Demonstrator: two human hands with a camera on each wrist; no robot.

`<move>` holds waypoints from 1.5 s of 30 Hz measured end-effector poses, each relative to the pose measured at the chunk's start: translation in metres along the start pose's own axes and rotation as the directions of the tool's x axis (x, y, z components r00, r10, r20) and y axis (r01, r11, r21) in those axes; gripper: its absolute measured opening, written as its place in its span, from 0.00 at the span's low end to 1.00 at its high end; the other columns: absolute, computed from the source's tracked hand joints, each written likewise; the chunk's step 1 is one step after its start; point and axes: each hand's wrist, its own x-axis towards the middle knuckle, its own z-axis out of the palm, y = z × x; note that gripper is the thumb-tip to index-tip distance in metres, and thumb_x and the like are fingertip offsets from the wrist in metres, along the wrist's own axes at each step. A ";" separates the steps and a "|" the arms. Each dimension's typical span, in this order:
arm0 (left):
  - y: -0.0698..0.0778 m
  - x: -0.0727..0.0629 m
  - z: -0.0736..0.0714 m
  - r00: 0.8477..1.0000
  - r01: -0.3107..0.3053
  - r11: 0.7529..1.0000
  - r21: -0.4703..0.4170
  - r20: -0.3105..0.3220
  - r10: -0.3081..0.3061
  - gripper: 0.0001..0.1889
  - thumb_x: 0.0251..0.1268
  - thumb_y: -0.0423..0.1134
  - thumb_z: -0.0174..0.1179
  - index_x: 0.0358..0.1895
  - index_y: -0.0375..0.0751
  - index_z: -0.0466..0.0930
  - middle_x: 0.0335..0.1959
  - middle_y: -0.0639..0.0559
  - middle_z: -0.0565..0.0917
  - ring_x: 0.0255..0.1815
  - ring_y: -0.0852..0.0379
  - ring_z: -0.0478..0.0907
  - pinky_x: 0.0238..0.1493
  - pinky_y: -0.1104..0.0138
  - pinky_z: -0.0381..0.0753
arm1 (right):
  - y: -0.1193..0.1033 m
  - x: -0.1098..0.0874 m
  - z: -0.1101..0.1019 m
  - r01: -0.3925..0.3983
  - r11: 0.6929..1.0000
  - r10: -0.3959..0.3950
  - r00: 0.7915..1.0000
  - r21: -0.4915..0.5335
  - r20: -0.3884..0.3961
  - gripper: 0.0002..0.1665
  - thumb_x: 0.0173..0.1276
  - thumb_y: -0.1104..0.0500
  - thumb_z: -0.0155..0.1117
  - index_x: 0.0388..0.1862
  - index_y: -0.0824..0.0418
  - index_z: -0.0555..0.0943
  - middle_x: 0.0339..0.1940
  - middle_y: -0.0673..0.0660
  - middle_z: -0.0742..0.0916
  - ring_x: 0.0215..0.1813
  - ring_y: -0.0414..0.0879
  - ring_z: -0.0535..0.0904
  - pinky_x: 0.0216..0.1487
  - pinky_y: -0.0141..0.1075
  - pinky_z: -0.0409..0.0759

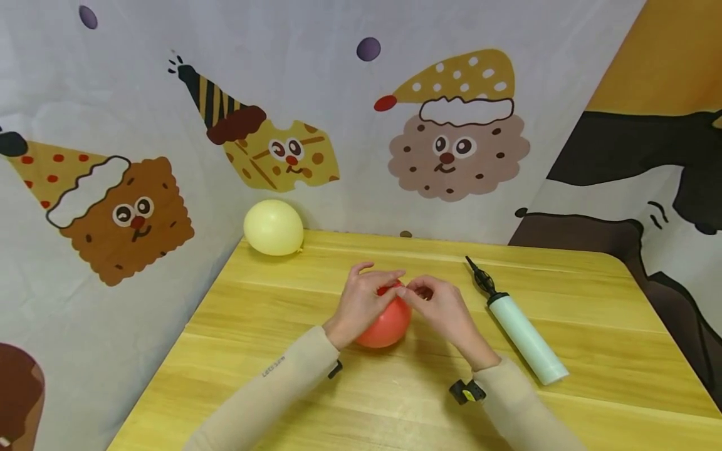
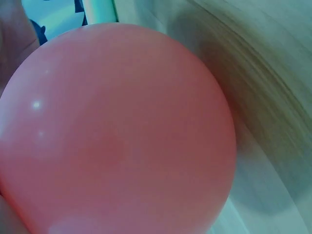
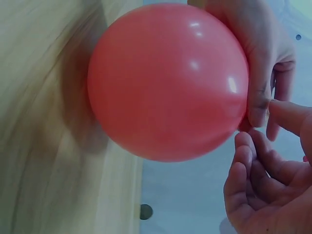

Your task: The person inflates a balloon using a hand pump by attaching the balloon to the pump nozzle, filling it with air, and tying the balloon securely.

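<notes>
A round, inflated red balloon (image 1: 386, 327) sits low over the table between both hands, its neck end upward. My left hand (image 1: 361, 304) lies over its top left side, thumb and fingers pinching at the neck. From the right, my right hand (image 1: 442, 307) meets it there, thumb and fingertips brought together at the neck. In the right wrist view the fingers of both hands crowd round the neck of the red balloon (image 3: 168, 83), and the neck itself is mostly hidden. The balloon (image 2: 122, 131) fills most of the left wrist view.
A pale green hand pump (image 1: 527, 338) with a black nozzle lies on the wooden table (image 1: 609, 351), right of my right hand. At the far left corner sits a yellow balloon (image 1: 273, 227), tied off. A printed cloth (image 1: 361, 207) hangs behind the table.
</notes>
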 end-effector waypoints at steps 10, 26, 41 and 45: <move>0.000 -0.003 0.004 0.970 -0.234 0.929 0.288 0.007 0.242 0.14 0.60 0.33 0.76 0.50 0.43 0.91 0.42 0.55 0.91 0.44 0.60 0.88 0.65 0.52 0.74 | -0.014 0.007 -0.005 -0.049 0.998 0.051 0.998 -0.046 0.046 0.11 0.72 0.52 0.68 0.37 0.59 0.85 0.31 0.51 0.86 0.31 0.44 0.77 0.33 0.38 0.76; -0.008 -0.006 0.014 0.972 -0.236 0.953 0.190 0.064 0.228 0.13 0.61 0.30 0.74 0.49 0.39 0.91 0.43 0.51 0.91 0.46 0.57 0.88 0.58 0.61 0.79 | 0.003 0.021 0.001 -0.306 0.937 0.271 0.941 0.167 0.202 0.09 0.68 0.59 0.65 0.35 0.65 0.85 0.32 0.59 0.87 0.35 0.53 0.86 0.39 0.41 0.85; -0.014 0.004 -0.012 0.987 0.105 0.970 -0.218 0.142 -0.075 0.10 0.62 0.33 0.74 0.46 0.42 0.93 0.42 0.54 0.92 0.48 0.56 0.88 0.70 0.56 0.73 | -0.007 0.008 0.000 -0.094 0.995 0.092 0.995 -0.034 -0.036 0.02 0.58 0.59 0.67 0.30 0.57 0.84 0.24 0.49 0.85 0.28 0.44 0.77 0.30 0.37 0.75; -0.014 0.002 -0.016 0.992 0.033 0.987 -0.156 0.122 -0.014 0.09 0.61 0.32 0.74 0.44 0.41 0.93 0.41 0.54 0.92 0.46 0.57 0.88 0.71 0.55 0.73 | -0.007 0.006 -0.003 -0.038 0.999 0.036 0.997 -0.031 -0.061 0.03 0.59 0.59 0.68 0.29 0.58 0.83 0.23 0.48 0.84 0.27 0.44 0.77 0.30 0.35 0.75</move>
